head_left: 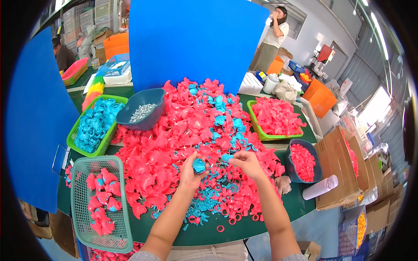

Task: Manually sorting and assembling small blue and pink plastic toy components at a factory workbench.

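My left hand (pixel 190 173) is closed around a rounded blue plastic shell (pixel 199 165), its curved face turned up. In the fingertips of my right hand (pixel 247 162) is a small blue plastic piece (pixel 227 158), held a short way right of the shell. Under both hands spreads a large heap of pink plastic parts (pixel 183 117), with blue parts mixed in. Small pink rings (pixel 220 228) and little blue pieces (pixel 198 204) lie along the near side of the heap.
Around the heap stand a green basket of blue shells (pixel 96 126), a bowl of small metal parts (pixel 141 112), a teal basket (pixel 78 209) with several pink-and-blue assemblies, a basket of pink parts (pixel 276 116), a bowl of pink pieces (pixel 302 162) and a white bottle (pixel 320 187). Blue panels (pixel 196 43) rise behind.
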The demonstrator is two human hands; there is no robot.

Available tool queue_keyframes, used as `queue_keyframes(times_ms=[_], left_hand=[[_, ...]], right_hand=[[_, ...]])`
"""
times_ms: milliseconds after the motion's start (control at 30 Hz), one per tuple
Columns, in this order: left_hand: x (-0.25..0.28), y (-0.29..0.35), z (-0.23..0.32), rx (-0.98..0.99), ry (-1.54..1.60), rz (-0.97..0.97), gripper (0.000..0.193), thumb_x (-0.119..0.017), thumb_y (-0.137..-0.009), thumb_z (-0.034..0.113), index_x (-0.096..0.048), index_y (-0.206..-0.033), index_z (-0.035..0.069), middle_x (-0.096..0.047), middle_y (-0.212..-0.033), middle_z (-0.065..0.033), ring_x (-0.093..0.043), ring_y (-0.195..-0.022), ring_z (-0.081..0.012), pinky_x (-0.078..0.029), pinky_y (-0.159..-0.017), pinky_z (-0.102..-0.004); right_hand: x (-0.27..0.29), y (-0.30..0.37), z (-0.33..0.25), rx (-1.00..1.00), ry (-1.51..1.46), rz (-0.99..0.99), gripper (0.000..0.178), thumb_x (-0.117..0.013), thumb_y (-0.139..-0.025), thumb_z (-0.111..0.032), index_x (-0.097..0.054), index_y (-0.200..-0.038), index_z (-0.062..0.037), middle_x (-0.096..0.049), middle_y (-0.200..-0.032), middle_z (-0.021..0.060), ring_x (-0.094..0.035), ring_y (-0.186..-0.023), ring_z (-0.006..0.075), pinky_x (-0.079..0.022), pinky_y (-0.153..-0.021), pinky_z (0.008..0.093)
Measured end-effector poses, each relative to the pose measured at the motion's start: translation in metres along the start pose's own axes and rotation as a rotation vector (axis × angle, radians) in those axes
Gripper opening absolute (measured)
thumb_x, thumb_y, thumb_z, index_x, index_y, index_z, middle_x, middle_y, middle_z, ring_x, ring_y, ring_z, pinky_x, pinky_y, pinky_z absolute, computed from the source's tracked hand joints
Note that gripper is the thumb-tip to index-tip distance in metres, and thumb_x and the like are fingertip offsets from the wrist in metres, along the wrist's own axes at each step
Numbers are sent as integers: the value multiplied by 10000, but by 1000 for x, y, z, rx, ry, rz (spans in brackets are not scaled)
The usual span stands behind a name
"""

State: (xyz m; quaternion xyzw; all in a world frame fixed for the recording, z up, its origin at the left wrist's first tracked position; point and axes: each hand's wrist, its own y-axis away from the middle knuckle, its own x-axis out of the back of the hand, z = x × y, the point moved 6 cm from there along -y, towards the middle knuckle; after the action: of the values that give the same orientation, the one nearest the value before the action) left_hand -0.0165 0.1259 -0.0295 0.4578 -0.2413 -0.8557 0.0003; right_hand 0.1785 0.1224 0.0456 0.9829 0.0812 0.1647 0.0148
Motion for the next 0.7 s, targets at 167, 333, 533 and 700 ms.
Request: queue_keyframes(times_ms=[167, 333, 533, 700], left_hand=[[-14, 8, -14, 114, 91, -30, 307, -554, -906, 445, -618, -925, 145, -661, -805, -50, -657, -701, -209, -524, -524, -326], [-10, 3, -7, 117, 199, -107, 328, -564, -896, 464, -625, -896, 142, -662, -803, -69, -664, -692, -222, -518, -478, -304], [-5, 4, 2, 87, 196, -8, 329, -587, -880, 467, -618, -885, 140, -658, -801, -68, -665, -690, -233, -513, -444, -293], [-5, 5, 5, 74, 191, 9, 316, -603, -873, 457, -619, -879, 142, -658, -808, -73, -659, -678, -227, -507, -435, -282]], right_hand=[[-37, 13, -62, 433, 306, 149, 248, -748, -772, -169, -677, -973, -42, -621, -881, 82, -621, -844, 188, -504, -731, 315], [-19, 26, -28, 191, 798, -52, 304, -676, -758, -173, -663, -1048, -83, -647, -900, 130, -612, -913, 324, -497, -769, 448], [-25, 61, 39, 67, 1068, -210, 411, -666, -711, -91, -623, -1119, -61, -641, -885, 172, -617, -883, 347, -493, -760, 455], [-24, 48, 53, 152, 850, -179, 379, -654, -718, -62, -638, -1096, -44, -643, -842, 170, -632, -843, 329, -503, -739, 433]])
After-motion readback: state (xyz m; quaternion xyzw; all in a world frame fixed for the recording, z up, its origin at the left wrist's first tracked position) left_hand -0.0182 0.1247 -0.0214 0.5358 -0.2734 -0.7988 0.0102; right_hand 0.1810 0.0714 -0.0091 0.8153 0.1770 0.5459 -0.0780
